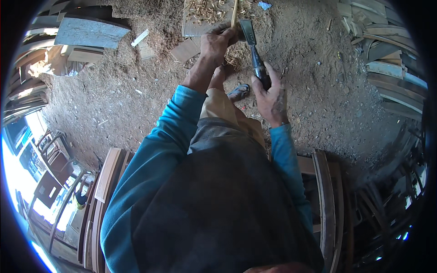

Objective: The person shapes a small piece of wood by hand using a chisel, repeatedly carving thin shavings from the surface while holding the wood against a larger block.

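Observation:
My left hand (214, 44) is closed around a thin, light-coloured wooden stick (235, 14), which points away from me above the shavings. In my right hand (272, 98) is the dark handle of a broad, flat-bladed chisel (248, 32). Its blade reaches up beside the fingers of my left hand, close to the stick. Whether blade and stick touch, I cannot tell. The stick's lower end is hidden by my left hand. Beneath the stick, a flat board (195, 30) lies on the ground, strewn with curled wood shavings (207, 10).
Stacked planks (93, 32) line the left side, and more boards (387, 68) are piled at the right. Long timbers (109, 175) lie near my left side and others (324, 195) near my right. A sandalled foot (239, 93) rests on the dusty ground.

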`<move>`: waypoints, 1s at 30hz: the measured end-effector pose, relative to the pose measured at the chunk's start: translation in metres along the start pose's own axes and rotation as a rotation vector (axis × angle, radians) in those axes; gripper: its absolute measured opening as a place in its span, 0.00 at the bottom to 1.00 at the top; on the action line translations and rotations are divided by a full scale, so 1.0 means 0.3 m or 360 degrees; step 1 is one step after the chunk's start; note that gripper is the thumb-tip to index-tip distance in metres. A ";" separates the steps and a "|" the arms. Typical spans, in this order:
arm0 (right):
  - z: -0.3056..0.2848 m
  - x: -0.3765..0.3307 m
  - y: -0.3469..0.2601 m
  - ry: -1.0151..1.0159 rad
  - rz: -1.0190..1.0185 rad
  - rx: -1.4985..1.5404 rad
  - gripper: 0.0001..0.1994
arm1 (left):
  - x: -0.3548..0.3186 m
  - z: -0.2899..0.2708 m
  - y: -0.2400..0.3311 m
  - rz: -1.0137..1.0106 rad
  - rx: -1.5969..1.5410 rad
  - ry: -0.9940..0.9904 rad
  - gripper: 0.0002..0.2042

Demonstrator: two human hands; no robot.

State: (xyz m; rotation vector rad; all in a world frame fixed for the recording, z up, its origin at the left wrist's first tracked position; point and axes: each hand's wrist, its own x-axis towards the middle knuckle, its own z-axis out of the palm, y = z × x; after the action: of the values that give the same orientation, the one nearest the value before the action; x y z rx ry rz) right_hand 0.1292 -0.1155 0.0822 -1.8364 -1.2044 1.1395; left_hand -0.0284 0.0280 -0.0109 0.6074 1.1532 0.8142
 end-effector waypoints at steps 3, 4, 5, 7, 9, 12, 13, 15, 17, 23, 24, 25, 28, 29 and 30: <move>0.023 0.023 0.013 -0.0006 -0.0038 0.0017 0.26 | 0.007 -0.015 -0.013 0.0009 -0.0024 -0.0107 0.17; 0.030 0.030 0.013 -0.0015 -0.0037 0.0020 0.26 | 0.007 -0.023 -0.012 0.0011 -0.0057 -0.0131 0.18; 0.028 0.030 0.003 -0.0047 -0.0028 0.0000 0.26 | 0.010 -0.022 -0.015 0.0029 -0.0032 -0.0125 0.18; 0.019 0.018 -0.029 -0.0118 -0.0018 -0.0044 0.26 | 0.011 -0.013 -0.026 0.0070 0.0012 -0.0104 0.18; 0.034 -0.018 -0.033 -0.0135 0.0000 -0.0067 0.27 | 0.012 -0.019 -0.033 0.0094 0.0017 -0.0096 0.18; 0.058 -0.020 -0.011 -0.0103 0.0038 -0.0124 0.27 | 0.003 0.005 -0.025 0.0090 0.0067 -0.0054 0.18; 0.055 -0.012 -0.020 -0.0128 0.0098 -0.0127 0.27 | -0.002 0.008 -0.016 0.0082 0.0093 -0.0029 0.17; 0.077 0.003 -0.021 -0.0095 0.0110 -0.0143 0.27 | 0.003 0.001 -0.012 0.0086 0.0222 0.0027 0.17; 0.120 0.027 -0.030 0.0032 0.0011 -0.0188 0.27 | 0.006 0.006 -0.026 0.0133 0.0190 0.0022 0.16; 0.152 0.092 -0.076 -0.0011 0.0009 -0.0111 0.26 | 0.013 -0.012 -0.028 0.0083 0.0328 0.0095 0.17; 0.134 0.037 -0.098 -0.0118 0.0138 -0.0051 0.26 | 0.004 -0.009 -0.028 0.0080 0.0320 0.0111 0.17; 0.131 -0.011 -0.092 -0.0049 0.0101 0.0047 0.26 | -0.011 -0.001 -0.027 0.0070 0.0323 0.0127 0.17; 0.113 0.071 -0.078 -0.0020 0.0035 -0.0090 0.26 | -0.023 0.035 0.022 0.0061 0.0214 0.0111 0.17; 0.126 0.101 -0.058 0.0052 -0.0004 -0.0158 0.26 | -0.026 0.047 0.036 0.0060 0.0158 0.0086 0.17; 0.118 0.091 -0.067 0.0014 0.0062 -0.0176 0.26 | -0.029 0.049 0.021 0.0030 0.0138 0.0089 0.17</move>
State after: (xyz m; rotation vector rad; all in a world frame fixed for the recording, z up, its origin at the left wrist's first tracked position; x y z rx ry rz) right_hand 0.0952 -0.0806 0.0766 -1.9533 -1.2538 1.1045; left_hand -0.0175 0.0244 0.0033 0.6714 1.2401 0.8048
